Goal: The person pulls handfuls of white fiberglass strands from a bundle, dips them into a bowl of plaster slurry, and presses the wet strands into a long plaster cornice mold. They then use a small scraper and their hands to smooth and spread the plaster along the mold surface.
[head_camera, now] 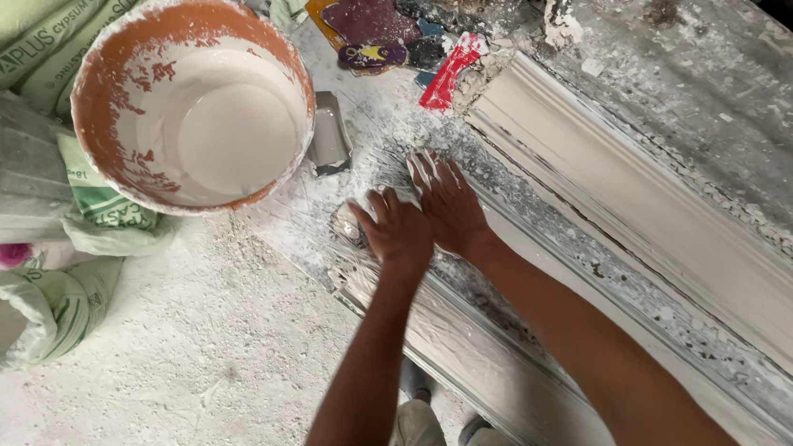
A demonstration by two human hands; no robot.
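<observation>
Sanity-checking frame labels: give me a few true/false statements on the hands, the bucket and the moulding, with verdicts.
1. Both hands, left hand and right hand, press side by side on the plaster-smeared workbench. True.
2. The orange plastic bucket holds white liquid plaster. True.
3. The long white plaster cornice moulding lies left of the hands. False: it lies to their right.
4. The right hand grips the red-handled scraper. False: the scraper lies untouched beyond the hands.

Plaster-dusted desk (692, 101) bearing a long white cornice moulding (665, 228), a red scraper (448, 73) and a small metal tray (329, 135).
</observation>
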